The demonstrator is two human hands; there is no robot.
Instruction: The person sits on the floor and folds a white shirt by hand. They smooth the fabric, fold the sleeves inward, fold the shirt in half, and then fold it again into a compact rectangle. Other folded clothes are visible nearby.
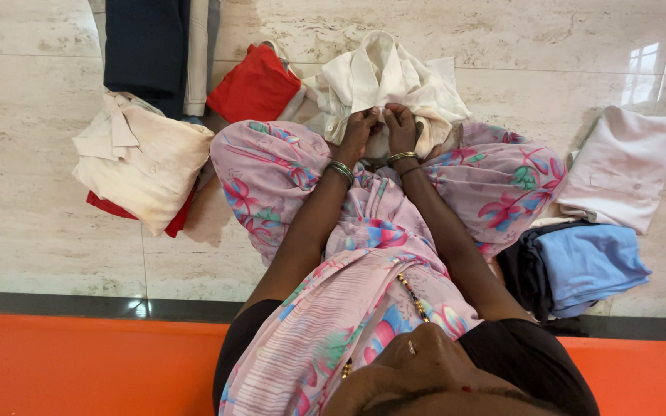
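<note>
I note both hands meet at centre, left hand just beside right hand, each gripping the crumpled shirt that lies on the floor ahead of the knees. Left of the lap: a bundled shirt atop another cloth. Far left ahead: a folded garment, touching the crumpled shirt. Right: a folded shirt, a folded stack nearer.
</note>
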